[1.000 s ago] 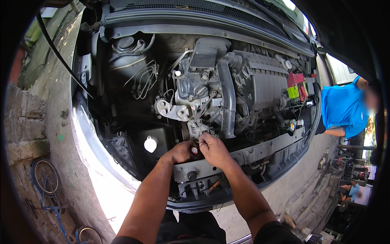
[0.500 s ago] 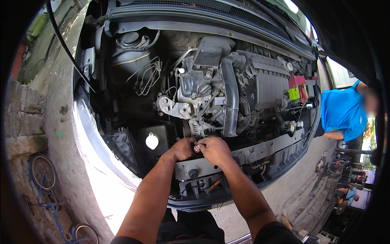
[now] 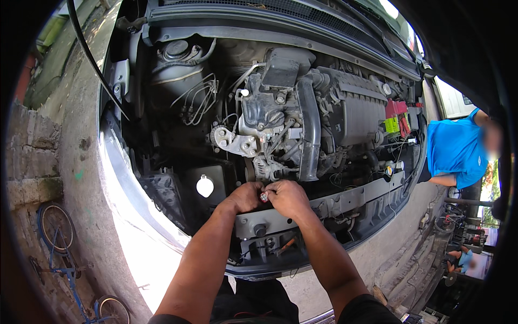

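The fingers of both hands were pinched narrow around one small reddish part (image 3: 264,197), the left hand (image 3: 245,196) and the right hand (image 3: 288,197) meeting knuckle to knuckle just above the front crossmember (image 3: 345,198) of the open engine bay. The part sat between the fingertips, near the alternator (image 3: 265,167) and right of the white reservoir cap (image 3: 204,186). To handle it well, the grip probably needed to stay tight and level, since anything dropped there would likely fall into the dark gap below. Space was tight: a thick black hose (image 3: 307,135) ran down just beyond the hands, and loose wires hung on the far left. At the far right a person in a blue shirt (image 3: 453,148) leaned over the bay, well apart from the hands.
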Tool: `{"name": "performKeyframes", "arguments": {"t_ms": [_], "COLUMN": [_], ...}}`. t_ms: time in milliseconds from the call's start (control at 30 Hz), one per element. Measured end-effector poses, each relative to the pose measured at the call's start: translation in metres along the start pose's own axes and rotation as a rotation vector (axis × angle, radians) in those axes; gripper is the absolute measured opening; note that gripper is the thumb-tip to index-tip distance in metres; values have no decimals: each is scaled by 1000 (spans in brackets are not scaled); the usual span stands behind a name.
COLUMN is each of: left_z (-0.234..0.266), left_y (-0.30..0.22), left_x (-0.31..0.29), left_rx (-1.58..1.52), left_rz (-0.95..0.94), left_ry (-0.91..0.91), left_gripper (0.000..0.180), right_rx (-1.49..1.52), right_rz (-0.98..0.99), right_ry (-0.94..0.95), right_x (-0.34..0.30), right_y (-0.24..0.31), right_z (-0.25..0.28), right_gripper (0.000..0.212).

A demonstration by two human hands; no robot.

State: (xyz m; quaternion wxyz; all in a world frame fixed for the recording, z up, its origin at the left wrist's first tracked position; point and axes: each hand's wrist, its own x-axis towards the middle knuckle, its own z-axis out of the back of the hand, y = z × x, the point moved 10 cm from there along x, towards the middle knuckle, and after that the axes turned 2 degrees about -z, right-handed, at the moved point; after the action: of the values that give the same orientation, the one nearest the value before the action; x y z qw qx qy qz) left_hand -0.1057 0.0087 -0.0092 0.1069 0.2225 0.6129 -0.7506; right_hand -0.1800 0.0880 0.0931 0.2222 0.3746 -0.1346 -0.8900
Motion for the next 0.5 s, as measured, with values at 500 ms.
{"name": "performKeyframes", "arguments": {"t_ms": [500], "left_z": [-3], "left_y": [2], "left_x": [2], "left_rx": [-31], "left_rz": [-1], "left_ry": [3], "left_gripper": [37], "right_rx": [6], "right_rz": [10], "right_ry": [9], "right_x": [-1], "right_y": [-1], "right_z": [0], "right_gripper": [25]}}
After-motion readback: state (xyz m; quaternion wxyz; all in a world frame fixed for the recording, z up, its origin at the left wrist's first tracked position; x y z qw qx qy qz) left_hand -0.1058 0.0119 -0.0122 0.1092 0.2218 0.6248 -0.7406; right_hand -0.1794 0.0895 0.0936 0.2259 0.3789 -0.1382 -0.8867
